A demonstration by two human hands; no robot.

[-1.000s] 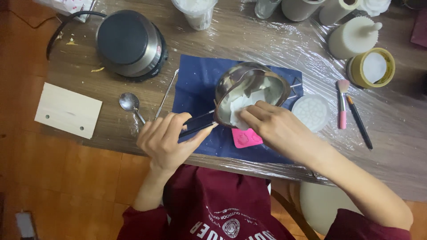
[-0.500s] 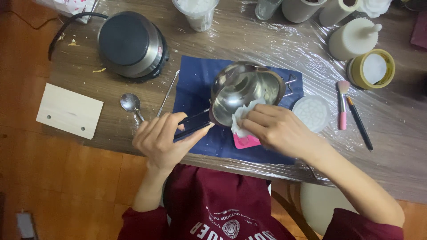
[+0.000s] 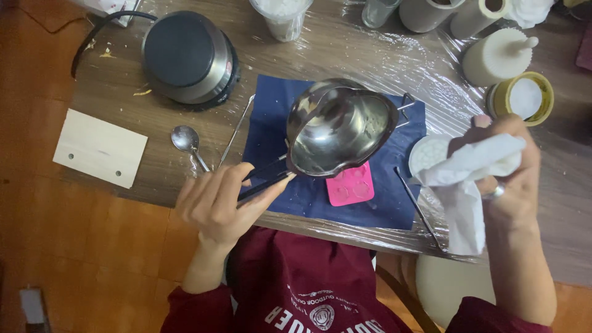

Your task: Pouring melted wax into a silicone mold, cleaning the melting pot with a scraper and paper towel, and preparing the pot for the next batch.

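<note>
My left hand (image 3: 219, 203) grips the black handle of a small steel melting pot (image 3: 339, 126), which it holds tilted above a dark blue cloth (image 3: 274, 105). The pot's inside looks bare and shiny. My right hand (image 3: 509, 179) is out at the right, shut on a crumpled white paper tissue (image 3: 465, 185) that hangs down over the table edge. A pink silicone mould (image 3: 350, 185) lies on the cloth just below the pot.
A round electric hot plate (image 3: 188, 58) stands at the back left, with a spoon (image 3: 185, 142) and a thin metal rod (image 3: 235, 131) beside it. A pale wooden board (image 3: 100, 148) lies far left. Candles, a yellow-rimmed tin (image 3: 523, 97) and cups crowd the back right.
My right hand has pulled the tissue out of the pot and swung it away to the right. The pot has tipped so its bare inside faces up.
</note>
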